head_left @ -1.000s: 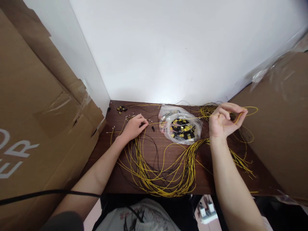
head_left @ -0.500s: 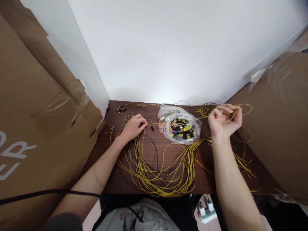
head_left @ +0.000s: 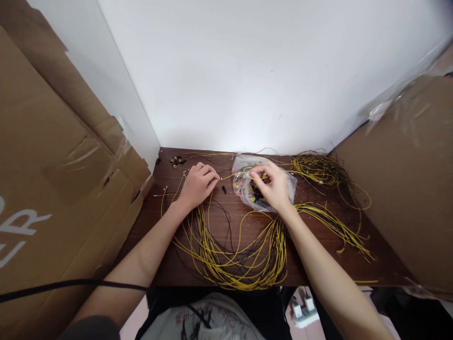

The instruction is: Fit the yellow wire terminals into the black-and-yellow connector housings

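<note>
My left hand (head_left: 200, 185) is closed in a pinch on a thin yellow wire (head_left: 229, 177), with a small pale tip at the fingertips. That wire runs right to my right hand (head_left: 272, 183), whose thumb and forefinger pinch it above a clear plastic bag (head_left: 290, 194). Inside the bag are black-and-yellow connectors (head_left: 253, 199), partly covered by the hand. Beneath my wrists a thick bundle of yellow and black wires (head_left: 244, 278) curves along the front of the brown table (head_left: 141, 245). A small black part (head_left: 224, 189) lies between the hands.
Several black-and-yellow pieces (head_left: 176, 161) sit at the back left. A tangled wire coil (head_left: 314, 167) lies at the back right, with loose wire ends (head_left: 361, 248) in front. Cardboard walls (head_left: 71, 165) flank both sides, and a white panel (head_left: 226, 75) stands behind.
My right hand has moved left from the far right to above the bag, and the wire between the hands is shorter. My left hand stays in nearly the same place.
</note>
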`<action>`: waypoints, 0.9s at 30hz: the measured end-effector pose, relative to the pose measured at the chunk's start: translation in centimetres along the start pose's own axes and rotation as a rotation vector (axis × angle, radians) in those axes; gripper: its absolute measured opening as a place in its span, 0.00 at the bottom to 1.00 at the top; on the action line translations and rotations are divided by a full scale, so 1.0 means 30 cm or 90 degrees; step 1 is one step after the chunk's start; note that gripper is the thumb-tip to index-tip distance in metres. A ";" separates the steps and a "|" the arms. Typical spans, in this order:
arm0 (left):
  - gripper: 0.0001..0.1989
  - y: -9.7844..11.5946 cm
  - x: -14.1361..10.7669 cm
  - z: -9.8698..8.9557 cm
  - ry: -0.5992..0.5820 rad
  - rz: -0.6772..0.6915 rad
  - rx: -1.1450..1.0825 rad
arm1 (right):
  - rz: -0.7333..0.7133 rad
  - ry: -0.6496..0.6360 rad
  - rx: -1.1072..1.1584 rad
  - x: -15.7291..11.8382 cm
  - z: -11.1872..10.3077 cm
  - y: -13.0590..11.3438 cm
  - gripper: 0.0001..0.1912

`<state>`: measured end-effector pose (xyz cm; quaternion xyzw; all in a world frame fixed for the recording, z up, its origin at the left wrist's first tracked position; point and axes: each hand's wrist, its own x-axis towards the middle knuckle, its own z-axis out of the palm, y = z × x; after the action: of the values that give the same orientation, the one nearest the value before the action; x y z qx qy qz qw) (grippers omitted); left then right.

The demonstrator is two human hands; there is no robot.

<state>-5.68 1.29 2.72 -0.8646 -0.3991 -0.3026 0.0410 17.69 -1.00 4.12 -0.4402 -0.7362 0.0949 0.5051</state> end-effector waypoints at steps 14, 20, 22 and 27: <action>0.07 0.045 0.008 -0.004 0.055 0.119 -0.020 | -0.123 -0.132 -0.071 -0.044 0.087 -0.030 0.09; 0.06 0.074 0.015 -0.006 0.090 0.064 -0.194 | -0.109 -0.143 -0.054 -0.041 0.089 -0.029 0.07; 0.05 0.089 0.017 -0.007 0.103 0.044 -0.249 | -0.094 -0.143 -0.026 -0.040 0.091 -0.033 0.07; 0.05 0.121 0.020 -0.008 0.108 0.008 -0.339 | -0.056 -0.130 0.032 -0.036 0.088 -0.049 0.08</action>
<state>-2.89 -0.84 3.89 -0.8190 -0.2953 -0.4677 -0.1525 14.80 -1.86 3.02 -0.3825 -0.8000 0.1352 0.4421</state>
